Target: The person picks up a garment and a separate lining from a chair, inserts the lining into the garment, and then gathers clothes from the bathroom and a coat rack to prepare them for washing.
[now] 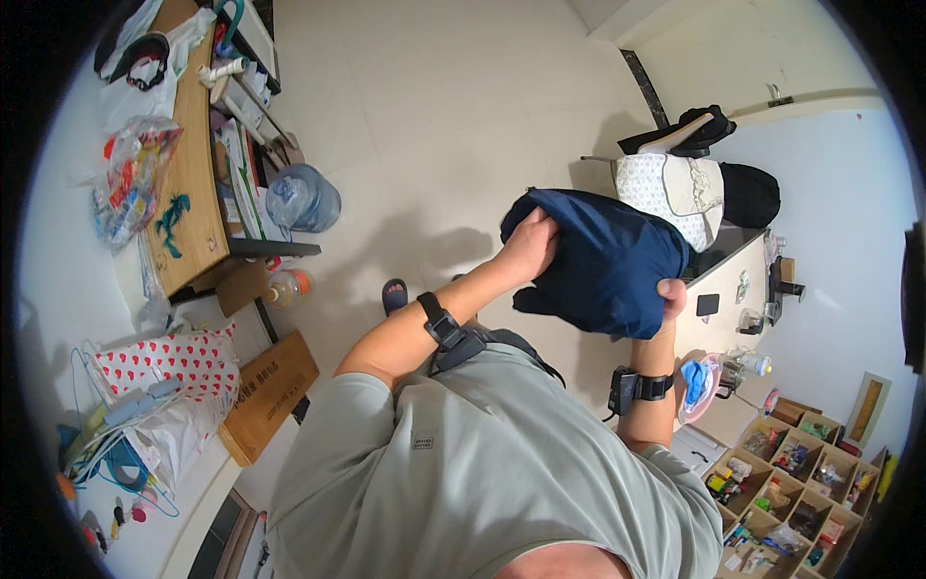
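Observation:
A dark navy-blue fabric item (608, 253), with the look of a folded garment or soft bag, hangs between my two hands above the floor. My left hand (534, 244) grips its left side, with the fingertips tucked into the cloth. At the right lower edge, my right hand (671, 298) pinches the fabric with the thumb on top; its other fingers are hidden behind the cloth. A short flap of the same fabric dangles near the lower left corner. Straps with small black devices circle both of my forearms.
To the right, a white patterned bag or cover (662, 195) sits beside a pale table (723, 318). A pink basin (698, 412) holds blue cloth. Lower right stands a compartment organizer (785, 470). Left are a wooden desk (189, 217), a water jug (304, 197) and a cardboard box (269, 394).

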The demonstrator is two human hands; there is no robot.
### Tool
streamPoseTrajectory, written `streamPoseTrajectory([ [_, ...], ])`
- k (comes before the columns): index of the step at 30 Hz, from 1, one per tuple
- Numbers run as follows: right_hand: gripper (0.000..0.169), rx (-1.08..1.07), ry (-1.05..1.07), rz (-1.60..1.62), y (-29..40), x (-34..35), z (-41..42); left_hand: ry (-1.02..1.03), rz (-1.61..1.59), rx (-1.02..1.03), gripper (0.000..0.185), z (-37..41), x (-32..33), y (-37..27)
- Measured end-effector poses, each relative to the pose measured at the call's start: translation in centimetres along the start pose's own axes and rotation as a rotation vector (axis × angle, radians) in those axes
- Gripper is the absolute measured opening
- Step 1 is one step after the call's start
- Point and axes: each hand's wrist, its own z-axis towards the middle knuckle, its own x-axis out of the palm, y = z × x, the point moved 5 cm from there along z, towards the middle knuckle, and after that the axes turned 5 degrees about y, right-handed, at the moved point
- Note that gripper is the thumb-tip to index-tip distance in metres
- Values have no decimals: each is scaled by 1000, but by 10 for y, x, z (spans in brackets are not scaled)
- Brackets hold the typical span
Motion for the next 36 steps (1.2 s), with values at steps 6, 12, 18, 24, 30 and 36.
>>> streamPoseTrajectory([
  [6,71,79,-2,-142,12,-13,-9,390,60,-145,39,50,77,84],
  [12,60,235,102,-38,19,-23,-12,504,739,-260,43,67,105,99],
  [18,57,191,198,43,37,-34,-28,633,495,36,41,48,114,27],
  [24,54,115,103,34,53,-46,-61,1112,377,-37,39,61,159,0],
  [30,57,-52,-224,8,56,-81,-113,1522,467,-275,37,67,222,-52],
  [36,43,-264,-458,89,67,-137,-192,1555,458,269,31,30,234,-35],
])
